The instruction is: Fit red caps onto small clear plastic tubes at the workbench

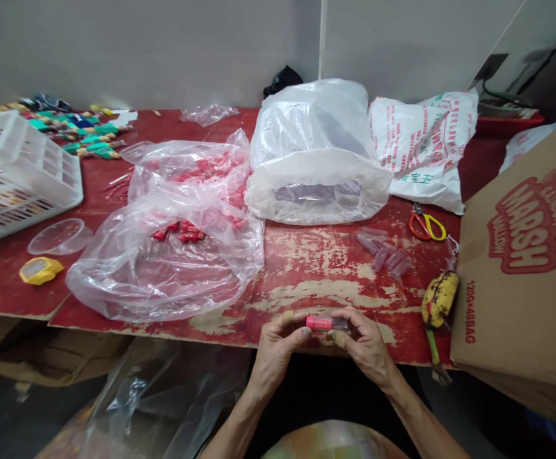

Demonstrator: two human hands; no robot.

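You're pinching a small red piece [317, 322] and its clear cap [340, 324] at the near edge of the red table [307, 280] — left hand [278, 341] closed on the red end, right hand [365, 344] on the clear end. It looks like the joining step; seating them would call for a straight, aligned push. The cardboard box [521, 268] reads "MARSH" and "120G×48BAG".

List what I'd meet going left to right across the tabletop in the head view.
White basket, small yellow object, clear bag of red pieces, big bag of clear tubes, loose clear tubes, scissors, cardboard box. Nearer, left hand and right hand grip a pink tube.
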